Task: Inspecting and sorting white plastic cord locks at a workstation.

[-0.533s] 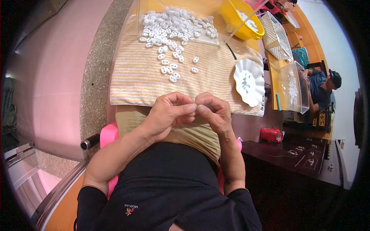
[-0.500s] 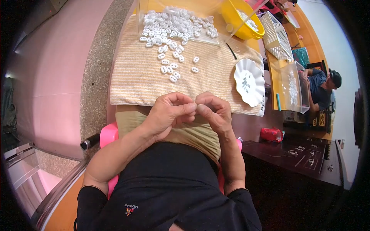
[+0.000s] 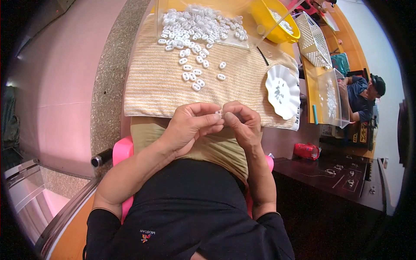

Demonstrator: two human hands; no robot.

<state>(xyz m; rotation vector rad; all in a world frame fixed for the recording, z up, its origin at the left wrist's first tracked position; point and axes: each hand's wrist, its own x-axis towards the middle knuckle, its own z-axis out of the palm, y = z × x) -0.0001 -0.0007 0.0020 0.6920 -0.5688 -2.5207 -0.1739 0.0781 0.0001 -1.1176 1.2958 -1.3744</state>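
Striped towel point(image 3: 160, 86), dish point(image 3: 282, 110), yellow basin point(image 3: 286, 37); left grip point(image 3: 189, 125) on white piece point(image 3: 219, 112), right grip point(image 3: 246, 128) unclear

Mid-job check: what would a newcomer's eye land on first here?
First, the heap of small white pieces at the far end of the striped towel, trailing toward the near side. Next, the left hand and right hand meeting at a tiny white piece by the towel's near edge. Then, on the towel's right side, a wavy-rimmed white dish holding small dark bits.
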